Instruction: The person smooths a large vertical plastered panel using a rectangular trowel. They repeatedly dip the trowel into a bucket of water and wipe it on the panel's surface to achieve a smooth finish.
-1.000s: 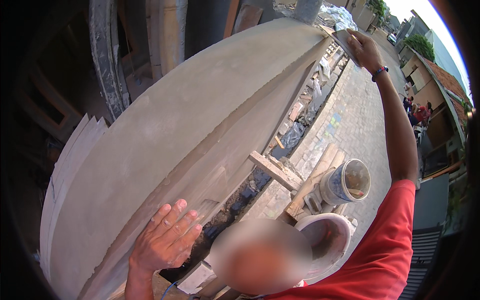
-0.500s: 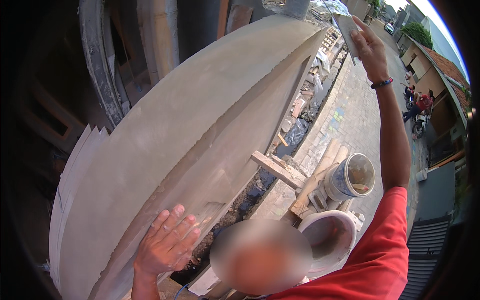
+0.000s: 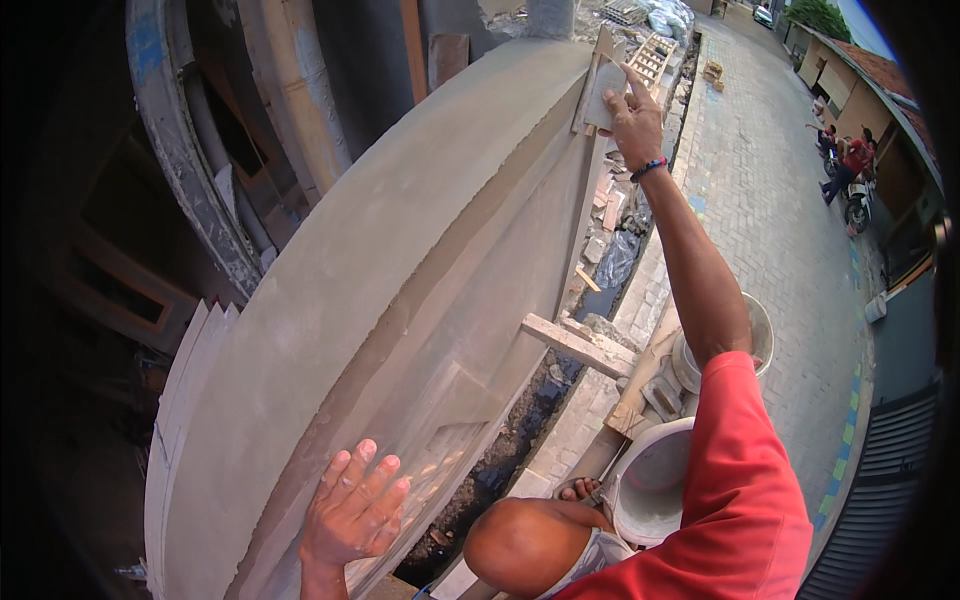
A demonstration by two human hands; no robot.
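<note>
A curved wall top with smooth grey plaster and a ragged lower edge runs away from me. At its far end my right hand grips a flat grey plastering trowel, its blade up against the end corner. The trowel's handle is hidden by the fingers. My left hand lies open on the lower, browner face of the wall, near the bottom of the view, fingers spread and specked with pale mortar. It holds nothing.
A wooden beam juts from the wall over a wet ditch. Two buckets, one pale grey and one partly behind my arm, stand by my knee. People and a motorbike are across the paved lane.
My right hand has brought the trowel leftward from the air beside the wall to its far end corner. My view has shifted, and my left hand stays on the wall face.
</note>
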